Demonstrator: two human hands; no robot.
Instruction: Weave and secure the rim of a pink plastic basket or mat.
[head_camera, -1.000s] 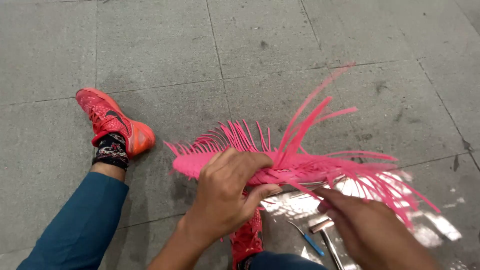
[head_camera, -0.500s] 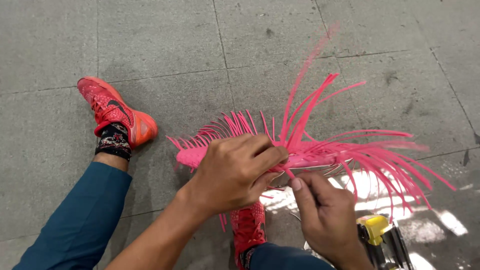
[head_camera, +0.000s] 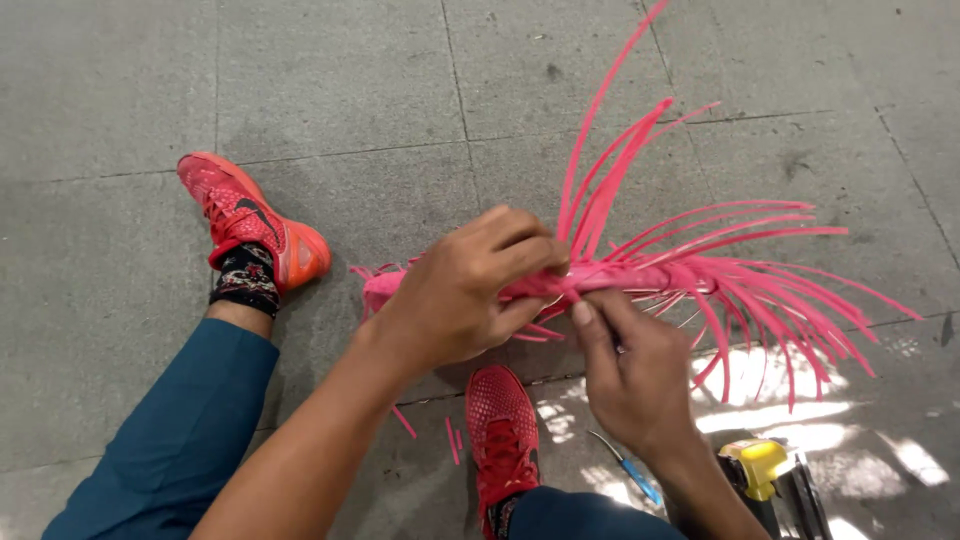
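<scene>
Item one: my left hand (head_camera: 460, 290), fingers curled and clamped around the pink fringed bundle (head_camera: 640, 270) near its middle. A second ago this hand sat lower on the bundle with the knuckles flatter; now it is wrapped further over the top and hides most of the short fringe at the near end.

Item two: my right hand (head_camera: 625, 375), pinched shut on the underside of the same bundle, thumb and fingertips meeting just beside the left hand. A second ago it lay low at the right edge, apart from the bundle; half a second ago it had come up under it; now it touches it directly.

Item three: the bundle itself, held above the grey paved floor (head_camera: 330, 90) between both hands, long pink strips fanning up and out to the right. The strips stand higher and spread wider than before.

Item four: red shoe (head_camera: 245, 220) on the left, patterned sock above it, teal trouser leg (head_camera: 170, 430) below; placement unchanged.

Item five: second red shoe (head_camera: 503, 430) under my hands.

Item six: loose pink offcuts (head_camera: 452, 440) on the floor beside that shoe.

Item seven: blue-handled tool (head_camera: 630, 470) on the floor, near the right wrist.

Item eight: yellow-topped object (head_camera: 757, 462) at lower right, kind unclear.
</scene>
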